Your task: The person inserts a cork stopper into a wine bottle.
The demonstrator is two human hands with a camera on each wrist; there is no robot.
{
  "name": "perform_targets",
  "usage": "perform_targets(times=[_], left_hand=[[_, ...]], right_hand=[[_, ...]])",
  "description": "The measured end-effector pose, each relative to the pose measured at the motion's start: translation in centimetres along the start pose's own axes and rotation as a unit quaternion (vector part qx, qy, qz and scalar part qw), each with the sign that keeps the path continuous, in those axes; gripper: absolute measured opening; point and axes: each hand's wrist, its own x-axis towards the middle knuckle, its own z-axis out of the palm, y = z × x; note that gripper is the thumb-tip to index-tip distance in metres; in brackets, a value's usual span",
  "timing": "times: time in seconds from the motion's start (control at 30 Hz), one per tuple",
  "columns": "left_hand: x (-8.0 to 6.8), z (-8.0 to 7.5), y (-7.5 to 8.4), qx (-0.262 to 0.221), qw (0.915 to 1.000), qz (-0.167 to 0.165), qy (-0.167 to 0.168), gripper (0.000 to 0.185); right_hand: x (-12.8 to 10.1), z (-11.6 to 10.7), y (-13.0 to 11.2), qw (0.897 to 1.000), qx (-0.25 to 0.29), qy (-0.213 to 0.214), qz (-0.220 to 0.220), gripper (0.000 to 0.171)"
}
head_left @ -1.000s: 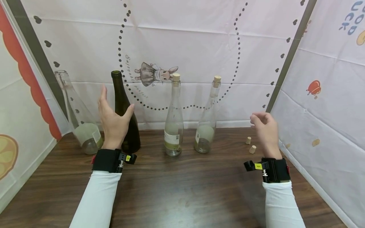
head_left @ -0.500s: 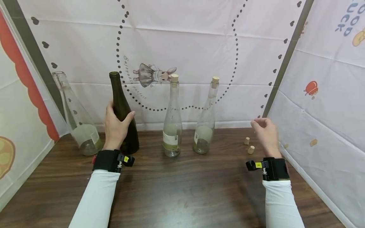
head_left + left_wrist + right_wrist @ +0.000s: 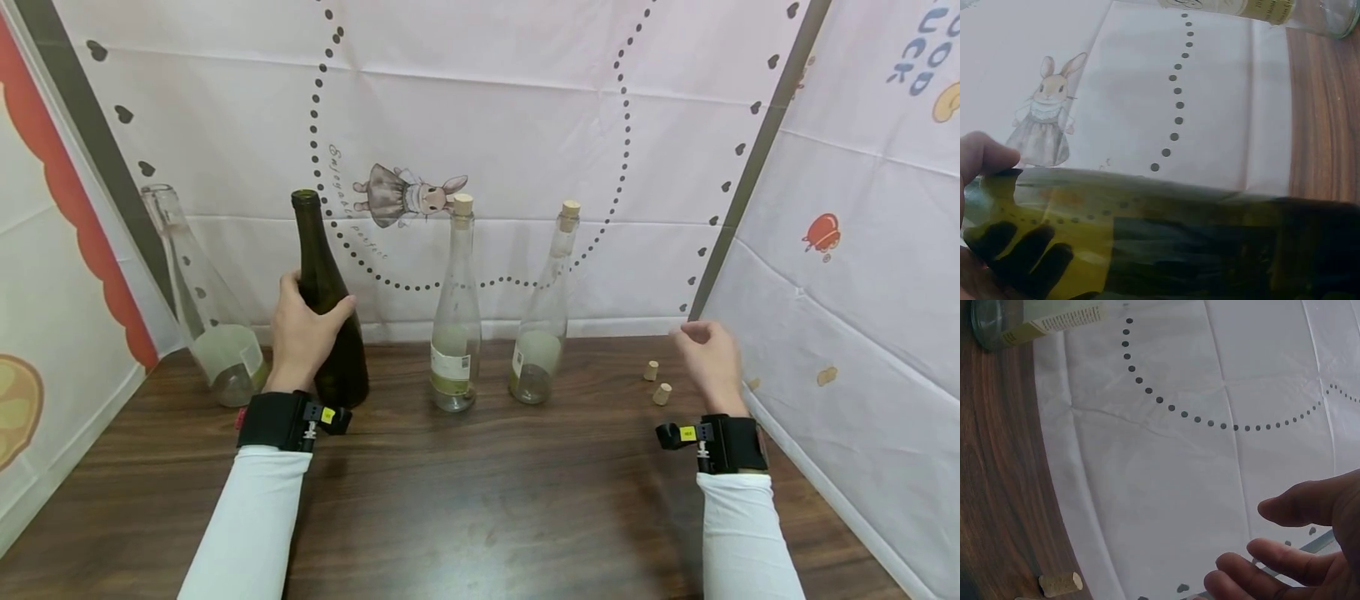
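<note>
My left hand [image 3: 303, 342] grips a dark green wine bottle [image 3: 345, 362] round its middle, thumb on the right side. The bottle stands on the table with an uncorked mouth. Through its glass in the left wrist view, dark finger shapes show behind the bottle [image 3: 1179, 244]. At the right, my right hand [image 3: 712, 367] hovers with loosely bent fingers, thumb apart from them in the right wrist view, and nothing held. Just left of it, two small corks, a far cork [image 3: 651, 371] and a nearer cork [image 3: 662, 394], rest on the table.
Two clear bottles with corks in their necks, a middle bottle [image 3: 453, 333] and a right bottle [image 3: 542, 333], stand at the back. A clear uncorked bottle [image 3: 217, 333] stands far left. White printed cloth [image 3: 540, 125] encloses the brown wooden table [image 3: 450, 500] behind and at both sides.
My left hand has moved from beside the dark green wine bottle to gripping it. My right hand has come down slightly and a little to the right, still holding nothing.
</note>
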Motion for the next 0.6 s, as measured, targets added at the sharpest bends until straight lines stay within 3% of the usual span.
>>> perform_targets(times=[0.13, 0.33, 0.6], left_hand=[[-0.1, -0.5, 0.4, 0.038, 0.9991, 0.007, -0.016, 0.074], [-0.4, -1.4, 1.1, 0.072, 0.9948, 0.045, -0.057, 0.064], [-0.8, -2.7, 2.4, 0.063, 0.9812, 0.060, -0.172, 0.062]], right_hand=[[0.3, -0.2, 0.7, 1.000, -0.020, -0.020, 0.000, 0.052], [0.7, -0.8, 1.7, 0.997, -0.055, -0.049, 0.010, 0.054], [1.0, -0.9, 3.1, 0.989, -0.112, -0.087, 0.037, 0.057]])
